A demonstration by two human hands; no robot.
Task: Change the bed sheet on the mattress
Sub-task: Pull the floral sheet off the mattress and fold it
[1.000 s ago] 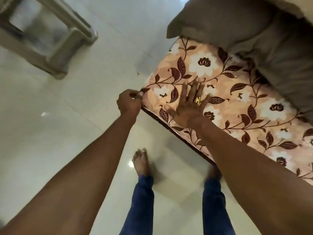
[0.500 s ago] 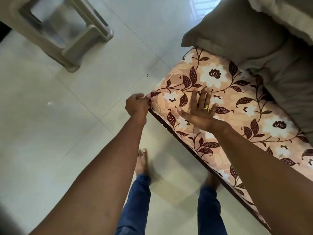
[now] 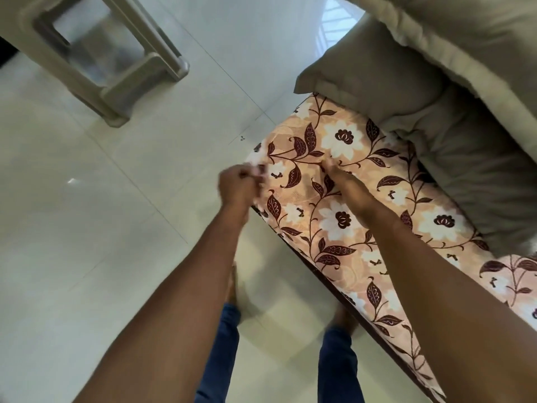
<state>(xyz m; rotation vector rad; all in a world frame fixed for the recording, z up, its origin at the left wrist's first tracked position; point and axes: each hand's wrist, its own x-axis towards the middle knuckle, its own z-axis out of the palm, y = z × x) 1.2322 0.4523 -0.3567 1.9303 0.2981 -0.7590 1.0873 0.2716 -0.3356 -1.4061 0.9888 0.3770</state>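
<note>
A peach bed sheet (image 3: 343,225) with maroon leaves and white flowers covers the mattress, which runs from the centre to the lower right. The mattress's dark side edge (image 3: 321,276) shows under the sheet's hem. My left hand (image 3: 236,186) is closed on the sheet at the near corner, over the floor side. My right hand (image 3: 338,174) lies on top of the sheet a little inward from that corner. It is blurred and seen edge-on, with its fingertips at a small crease in the fabric.
Olive-grey bedding and pillows (image 3: 436,82) are heaped on the bed's far end at the upper right. A beige plastic stool (image 3: 122,68) stands on the white tiled floor (image 3: 87,228) at the upper left. My bare feet and blue trousers (image 3: 220,344) are beside the bed.
My right hand has gone from flat with spread fingers to narrow and edge-on. My left hand keeps its hold at the corner. The view has tilted, so the stool and bedding sit lower.
</note>
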